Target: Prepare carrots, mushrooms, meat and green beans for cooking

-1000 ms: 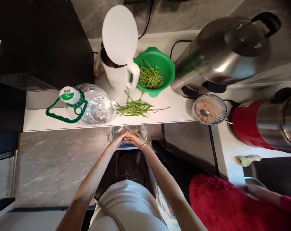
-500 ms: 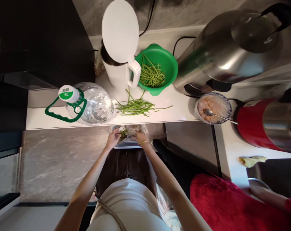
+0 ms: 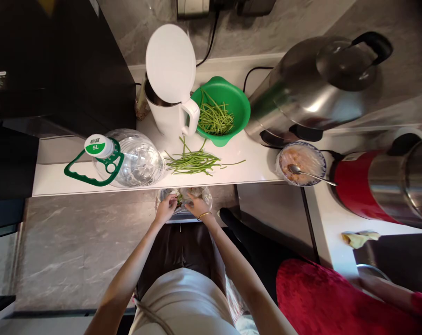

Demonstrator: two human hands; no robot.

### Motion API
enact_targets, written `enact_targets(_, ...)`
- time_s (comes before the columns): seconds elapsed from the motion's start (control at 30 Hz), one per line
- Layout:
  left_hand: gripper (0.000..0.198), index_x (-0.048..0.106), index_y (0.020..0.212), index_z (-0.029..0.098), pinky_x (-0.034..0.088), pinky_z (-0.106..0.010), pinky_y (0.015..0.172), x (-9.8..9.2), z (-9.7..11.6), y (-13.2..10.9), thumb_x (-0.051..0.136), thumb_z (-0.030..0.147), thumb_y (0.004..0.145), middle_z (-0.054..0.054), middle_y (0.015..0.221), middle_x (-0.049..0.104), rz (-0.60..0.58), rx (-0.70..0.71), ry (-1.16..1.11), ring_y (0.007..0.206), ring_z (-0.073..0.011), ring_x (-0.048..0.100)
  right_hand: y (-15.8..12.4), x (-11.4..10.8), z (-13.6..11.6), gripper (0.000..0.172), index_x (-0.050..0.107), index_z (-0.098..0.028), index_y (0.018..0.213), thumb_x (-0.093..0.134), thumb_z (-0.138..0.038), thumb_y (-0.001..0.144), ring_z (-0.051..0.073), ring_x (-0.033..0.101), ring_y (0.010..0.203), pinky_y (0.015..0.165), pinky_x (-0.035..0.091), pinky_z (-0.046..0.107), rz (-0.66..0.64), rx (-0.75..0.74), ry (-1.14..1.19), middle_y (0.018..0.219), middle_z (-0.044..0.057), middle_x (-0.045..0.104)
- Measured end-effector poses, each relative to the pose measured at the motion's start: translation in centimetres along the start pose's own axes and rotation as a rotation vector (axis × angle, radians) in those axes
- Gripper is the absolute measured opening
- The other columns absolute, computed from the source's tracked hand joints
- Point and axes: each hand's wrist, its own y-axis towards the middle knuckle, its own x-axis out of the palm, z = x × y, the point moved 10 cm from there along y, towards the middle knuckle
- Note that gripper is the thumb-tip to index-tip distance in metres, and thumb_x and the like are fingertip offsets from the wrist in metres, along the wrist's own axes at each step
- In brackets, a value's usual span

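Observation:
Below the counter edge, both hands are over a bin lined with a clear plastic bag (image 3: 206,196), with bits of scraps inside. My left hand (image 3: 166,208) is at the bin's left side, its fingers curled together; what they hold, if anything, is too small to make out. From the right, my right hand (image 3: 198,207) reaches over the bag with thumb and fingers apart. On the counter above lies a loose bunch of long green stems (image 3: 195,162). Behind it, a green bowl (image 3: 241,109) contains shorter cut pieces (image 3: 216,118).
A large water bottle (image 3: 141,158) and a white kettle (image 3: 165,118) with raised lid stand left. At right are a steel flask (image 3: 294,88), a film-covered bowl (image 3: 303,158) with a spoon, and a red-and-steel container (image 3: 357,186). A person in red (image 3: 311,293) is close on my right.
My hands have come closer together over the bin, the right one moving left. The whole view has shifted slightly, with the counter things appearing lower.

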Motion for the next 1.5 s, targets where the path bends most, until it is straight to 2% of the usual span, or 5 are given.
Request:
enact_targets(0.17,0.015,0.066,0.092,0.022,0.049,-0.041,0.087,0.8,1.5,0.3,0.059,0.029,0.08,-0.006,0.091,0.072,-0.015,0.022,-0.089,0.087,-0.0212,0.067,1.0,-8.0,0.9,0.033,0.068,-0.019,0.08,0.05,-0.047,0.082,0.016,0.061,0.061,0.059,0.047,0.025,0.489,0.101,0.535,0.077,0.007,0.071)
enact_targets(0.33,0.017,0.067,0.09,0.022,0.049,-0.037,0.082,0.6,3.8,0.3,0.063,0.032,0.077,-0.004,0.085,0.072,0.026,0.048,0.019,0.083,-0.02,0.068,4.8,-7.9,3.2,0.04,0.056,-0.018,0.062,0.058,-0.057,0.071,0.008,0.038,0.03,0.031,0.027,0.022,0.499,0.384,0.991,0.051,0.003,0.062)
enact_targets(0.63,0.023,0.068,0.092,0.019,0.05,-0.03,0.08,-0.7,9.0,-0.8,0.055,0.036,0.084,-0.006,0.093,0.071,0.113,0.144,-0.105,0.083,-0.0177,0.066,1.5,-9.2,0.1,0.037,0.055,-0.018,0.071,0.062,-0.054,0.069,0.009,0.049,0.042,0.036,0.035,0.021,0.553,0.172,1.101,0.062,0.002,0.065)
enact_targets(1.03,0.026,0.071,0.095,0.02,0.05,-0.027,0.077,-1.5,17.1,-2.3,0.057,0.038,0.084,-0.005,0.092,0.071,-0.025,0.243,-0.285,0.084,-0.0173,0.065,-8.1,-12.3,-6.9,0.018,0.07,-0.021,0.083,0.071,-0.036,0.073,0.015,0.063,0.06,0.061,0.052,0.027,0.482,-0.246,0.605,0.072,0.003,0.07)
enact_targets(1.5,0.023,0.068,0.097,0.02,0.05,-0.023,0.076,-5.4,26.3,-8.3,0.071,0.021,0.075,-0.003,0.087,0.069,-0.069,0.451,-0.368,0.08,-0.0123,0.063,-16.3,-17.5,-16.7,0.068,0.042,-0.026,0.138,0.071,-0.023,0.077,0.012,0.068,0.068,0.074,0.055,0.023,0.337,-0.729,0.455,0.08,-0.002,0.074)
